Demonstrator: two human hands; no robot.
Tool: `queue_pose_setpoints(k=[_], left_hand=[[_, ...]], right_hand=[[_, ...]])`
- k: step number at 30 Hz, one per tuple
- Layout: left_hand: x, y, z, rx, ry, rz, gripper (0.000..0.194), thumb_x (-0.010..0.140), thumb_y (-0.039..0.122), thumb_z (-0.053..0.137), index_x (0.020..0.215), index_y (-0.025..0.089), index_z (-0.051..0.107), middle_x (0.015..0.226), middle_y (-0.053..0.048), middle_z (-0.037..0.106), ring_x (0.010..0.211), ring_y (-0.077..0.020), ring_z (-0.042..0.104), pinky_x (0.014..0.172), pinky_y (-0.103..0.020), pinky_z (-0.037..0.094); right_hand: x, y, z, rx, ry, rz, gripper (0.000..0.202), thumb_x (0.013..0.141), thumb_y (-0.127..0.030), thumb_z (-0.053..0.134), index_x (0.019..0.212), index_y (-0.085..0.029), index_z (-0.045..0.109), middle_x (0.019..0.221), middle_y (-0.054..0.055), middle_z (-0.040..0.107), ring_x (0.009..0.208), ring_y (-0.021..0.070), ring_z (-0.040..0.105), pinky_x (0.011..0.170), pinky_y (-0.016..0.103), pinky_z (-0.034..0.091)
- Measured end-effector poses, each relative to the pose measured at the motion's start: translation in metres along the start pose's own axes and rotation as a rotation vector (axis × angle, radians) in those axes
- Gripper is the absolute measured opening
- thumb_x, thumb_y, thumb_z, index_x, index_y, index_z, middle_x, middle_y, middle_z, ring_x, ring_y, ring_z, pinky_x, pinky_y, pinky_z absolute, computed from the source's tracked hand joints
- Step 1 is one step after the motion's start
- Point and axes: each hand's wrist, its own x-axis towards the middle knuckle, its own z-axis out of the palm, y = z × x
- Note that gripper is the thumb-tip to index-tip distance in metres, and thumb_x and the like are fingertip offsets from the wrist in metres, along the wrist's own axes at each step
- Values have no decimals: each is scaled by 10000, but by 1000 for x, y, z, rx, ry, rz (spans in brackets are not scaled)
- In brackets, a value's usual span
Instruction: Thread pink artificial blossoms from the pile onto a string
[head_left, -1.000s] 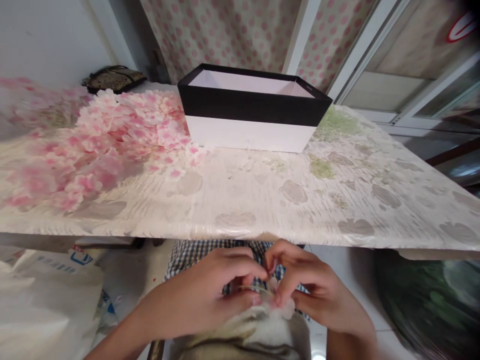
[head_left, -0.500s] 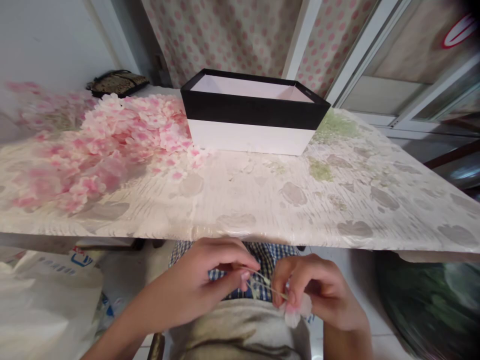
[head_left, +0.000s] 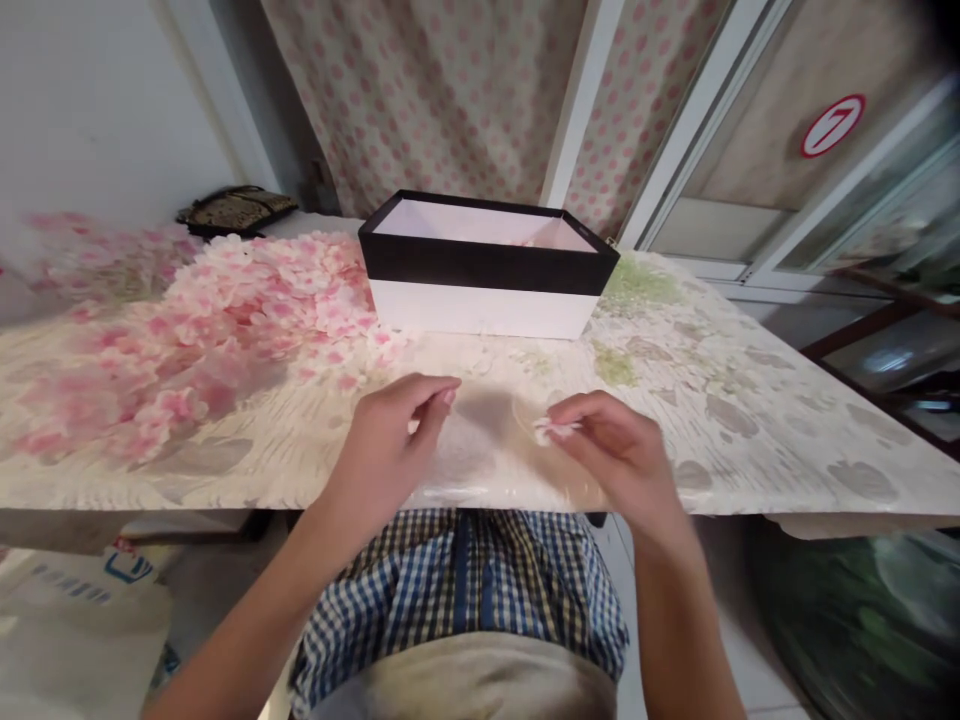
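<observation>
Over the near side of the table (head_left: 780,470), the right hand (head_left: 626,445) has a small pale blossom (head_left: 544,431) pinched in its fingers, petals looking thin and soft. The left hand (head_left: 386,435)? Fingertips close together; can't tell if they grip anything. Single-blossom handling seems the step; next move likely wants a light touch. Beyond, ruffled pink flowers (head_left: 255,310) and a smooth, flared box (head_left: 480,310).

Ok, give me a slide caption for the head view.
The right hand pinches a small pale flower, left hand apart; an open box and pink blossoms lie beyond.
</observation>
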Motion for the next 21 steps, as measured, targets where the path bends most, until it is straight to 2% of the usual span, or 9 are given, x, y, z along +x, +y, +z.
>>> queue_pose_setpoints(k=[4, 7, 10, 14, 16, 18, 20, 21], left_hand=[[14, -12, 9, 209, -20, 95, 320, 968, 231, 390, 1174, 151, 621, 1101, -85, 666, 997, -232, 618, 917, -390, 490], [10, -21, 8, 367, 27, 129, 337, 974, 244, 376, 1191, 165, 621, 1149, -95, 641, 1101, -282, 543, 1006, -483, 415], [2, -27, 4, 455, 152, 114, 336, 969, 270, 396, 1194, 176, 627, 1149, -109, 615, 1133, -304, 495, 1036, -514, 372], [-1, -32, 2, 370, 243, 82, 341, 966, 299, 383, 1186, 161, 605, 1147, -113, 605, 1123, -290, 497, 1029, -489, 385], [0, -35, -1, 285, 265, 47, 317, 956, 324, 397, 1137, 182, 615, 1118, -93, 626, 1122, -277, 513, 1036, -475, 387], [1, -40, -3, 178, 283, -19, 295, 937, 360, 431, 1094, 198, 623, 1115, -77, 641, 1119, -265, 539, 1034, -454, 398], [1, -42, -5, 89, 305, -101, 288, 913, 390, 475, 1079, 208, 625, 1139, -68, 644, 1102, -260, 570, 991, -420, 434], [1, -43, -6, 64, 318, -133, 286, 901, 398, 496, 1073, 211, 626, 1146, -63, 645, 1091, -260, 583, 950, -400, 456]], right_hand=[[8, 9, 10, -249, -126, -65, 131, 871, -133, 550, 907, -215, 644, 933, 41, 659, 907, 179, 628, 797, 328, 510], [3, 13, 13, -351, -99, -118, 170, 866, -108, 530, 942, -213, 639, 994, 57, 625, 976, 195, 604, 859, 360, 499], [0, 14, 12, -360, -54, -122, 218, 851, -110, 547, 1016, -220, 636, 1095, 72, 585, 1063, 204, 581, 931, 386, 484], [0, 16, 11, -261, -38, -100, 320, 812, -81, 516, 1056, -246, 640, 1168, 68, 570, 1157, 210, 556, 980, 392, 461], [-1, 18, 5, -179, 73, -105, 332, 784, -71, 486, 1021, -243, 643, 1150, 65, 590, 1157, 214, 562, 966, 393, 468], [-2, 20, -7, -170, 336, -112, 305, 760, -87, 481, 981, -229, 636, 1094, 67, 614, 1084, 222, 593, 926, 400, 485], [-5, 24, -28, -341, 596, -69, 269, 751, -120, 482, 952, -215, 634, 1034, 76, 628, 970, 233, 613, 867, 419, 493], [-6, 26, -40, -480, 660, -19, 250, 755, -145, 486, 941, -208, 639, 1014, 86, 634, 923, 243, 610, 843, 437, 490]])
